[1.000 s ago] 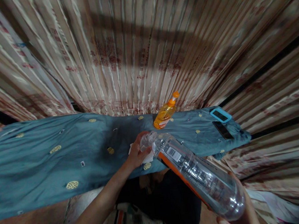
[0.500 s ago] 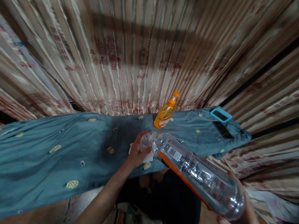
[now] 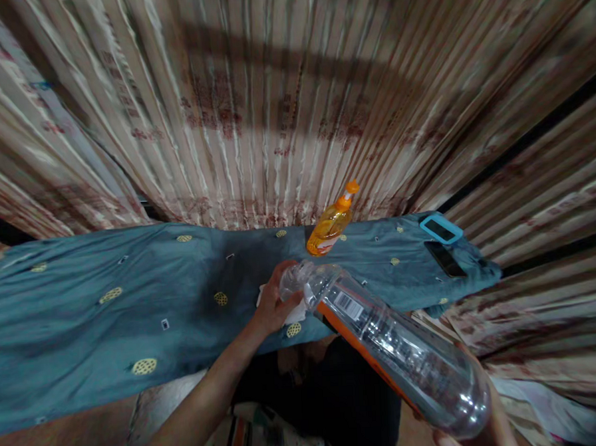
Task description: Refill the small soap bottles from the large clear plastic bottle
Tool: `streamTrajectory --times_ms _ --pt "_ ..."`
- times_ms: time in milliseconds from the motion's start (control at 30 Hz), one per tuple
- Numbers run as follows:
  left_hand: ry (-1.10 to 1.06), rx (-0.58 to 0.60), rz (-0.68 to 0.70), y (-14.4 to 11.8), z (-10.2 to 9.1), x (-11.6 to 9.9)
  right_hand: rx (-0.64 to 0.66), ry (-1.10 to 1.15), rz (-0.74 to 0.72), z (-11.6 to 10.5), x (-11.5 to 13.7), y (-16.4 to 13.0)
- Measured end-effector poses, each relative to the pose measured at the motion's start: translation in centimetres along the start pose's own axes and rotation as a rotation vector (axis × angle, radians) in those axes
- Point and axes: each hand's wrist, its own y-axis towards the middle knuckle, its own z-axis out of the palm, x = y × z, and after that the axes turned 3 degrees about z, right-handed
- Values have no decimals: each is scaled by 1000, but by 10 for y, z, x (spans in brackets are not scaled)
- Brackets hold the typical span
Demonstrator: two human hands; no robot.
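A large clear plastic bottle (image 3: 409,350) with an orange-edged label and a barcode slants across the lower right. Its base end rests in my right hand (image 3: 495,415), which is wrapped around it and partly out of view. The neck points left and down toward my left hand (image 3: 275,304), whose fingers curl around a small clear plastic cup-like piece (image 3: 292,280). Bottle mouth and this clear piece meet or overlap; whether one sits inside the other I cannot tell. Beneath my left hand lies a white tissue or cloth (image 3: 297,315), mostly covered.
Blue-green cloth with pineapple prints (image 3: 84,327) covers the long table. Just beyond my hands stands a pump bottle of orange liquid (image 3: 328,228). At the right end lie a blue-framed device (image 3: 441,229) and a dark phone (image 3: 444,258). Pleated curtains (image 3: 252,119) hang close behind.
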Motion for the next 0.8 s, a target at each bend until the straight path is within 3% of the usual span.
streamTrajectory --times_ms 167,800 --pt "65 6 66 0 0 1 7 7 -1 -7 -16 -2" --pt "63 4 42 0 0 -2 27 -13 -11 -2 4 3"
